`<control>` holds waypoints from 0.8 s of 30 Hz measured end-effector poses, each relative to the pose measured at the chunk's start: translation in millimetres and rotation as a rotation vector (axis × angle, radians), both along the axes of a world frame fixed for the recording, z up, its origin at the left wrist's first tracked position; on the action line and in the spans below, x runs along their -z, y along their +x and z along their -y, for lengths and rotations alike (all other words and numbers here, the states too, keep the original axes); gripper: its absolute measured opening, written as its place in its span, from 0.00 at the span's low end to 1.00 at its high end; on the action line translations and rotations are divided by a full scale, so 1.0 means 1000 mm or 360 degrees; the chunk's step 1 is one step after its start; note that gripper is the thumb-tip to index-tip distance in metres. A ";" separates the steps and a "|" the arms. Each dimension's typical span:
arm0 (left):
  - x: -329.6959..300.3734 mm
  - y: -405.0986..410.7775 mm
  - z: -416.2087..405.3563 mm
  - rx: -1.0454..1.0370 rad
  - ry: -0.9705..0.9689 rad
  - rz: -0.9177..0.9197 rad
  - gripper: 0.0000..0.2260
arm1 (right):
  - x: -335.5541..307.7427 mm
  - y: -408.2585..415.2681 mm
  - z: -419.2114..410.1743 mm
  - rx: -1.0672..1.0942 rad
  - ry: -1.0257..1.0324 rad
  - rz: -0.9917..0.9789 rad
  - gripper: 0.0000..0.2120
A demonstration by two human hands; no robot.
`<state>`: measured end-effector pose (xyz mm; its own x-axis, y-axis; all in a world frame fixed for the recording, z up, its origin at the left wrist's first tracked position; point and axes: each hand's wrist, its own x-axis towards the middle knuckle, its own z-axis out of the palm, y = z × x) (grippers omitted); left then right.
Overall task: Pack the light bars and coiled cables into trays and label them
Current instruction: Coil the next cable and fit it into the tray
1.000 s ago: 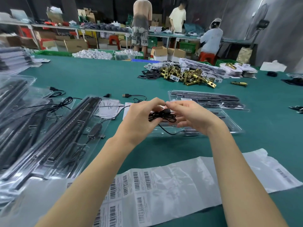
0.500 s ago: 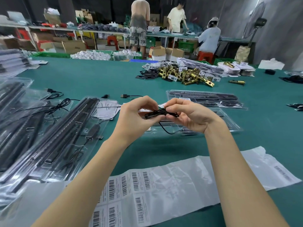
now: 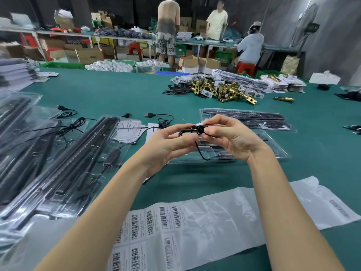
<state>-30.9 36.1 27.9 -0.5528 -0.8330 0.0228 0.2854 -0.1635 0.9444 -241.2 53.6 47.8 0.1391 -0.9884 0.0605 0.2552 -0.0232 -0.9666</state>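
coiled cable (image 3: 192, 130) now flatter, both hands (image 3: 168, 141) pinching

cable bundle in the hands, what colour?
Black. The coiled cable held between left hand and right hand shows clearly in the head view.

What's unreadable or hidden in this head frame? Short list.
- Coiled cable: its ends and any tie, covered by the left hand and right hand.
- Clear tray under the hands: contents blocked by both hands and glare.
- Barcode label sheet: print too small; cut by the bottom edge.
- Stacked trays: run off the left edge.
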 end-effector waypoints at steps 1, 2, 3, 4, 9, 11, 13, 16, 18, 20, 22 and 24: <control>-0.002 0.003 0.002 0.0027 -0.0001 0.0048 0.19 | 0.000 -0.002 -0.001 -0.0008 -0.0035 -0.0044 0.08; -0.004 0.006 0.004 0.0033 0.0000 0.0100 0.17 | 0.001 -0.002 -0.001 -0.0023 -0.0060 -0.0089 0.08; -0.005 0.007 0.004 0.0025 0.0015 0.0145 0.14 | 0.002 -0.003 -0.001 -0.0044 -0.0081 -0.0143 0.08; -0.004 0.007 0.005 0.0007 0.0054 0.0175 0.12 | 0.003 -0.002 -0.001 -0.0063 -0.0106 -0.0220 0.08; -0.003 0.006 0.008 -0.0062 0.0245 0.0226 0.12 | 0.003 -0.002 -0.001 -0.0101 -0.0201 -0.0565 0.11; -0.003 0.007 0.008 -0.0034 0.0237 0.0189 0.11 | 0.003 -0.004 -0.002 -0.0135 -0.0202 -0.0541 0.11; -0.002 0.007 0.009 -0.0058 0.0293 0.0084 0.14 | 0.004 -0.004 -0.004 -0.0183 -0.0202 -0.0538 0.11; 0.001 0.007 0.008 -0.0054 0.0285 0.0071 0.16 | 0.002 -0.003 -0.005 -0.0244 -0.0205 -0.0661 0.10; 0.003 0.007 0.008 -0.0051 0.0302 0.0066 0.14 | 0.000 -0.003 -0.005 -0.0244 -0.0225 -0.0723 0.10; 0.003 0.007 0.006 -0.0023 0.0365 0.0068 0.14 | -0.002 -0.003 -0.006 -0.0221 -0.0267 -0.0750 0.11; 0.002 0.007 0.005 0.0043 0.0421 0.0093 0.17 | -0.003 -0.003 -0.006 -0.0200 -0.0303 -0.0757 0.12; 0.000 0.007 0.004 0.0093 0.0478 0.0075 0.20 | -0.003 -0.001 -0.006 -0.0194 -0.0319 -0.0705 0.12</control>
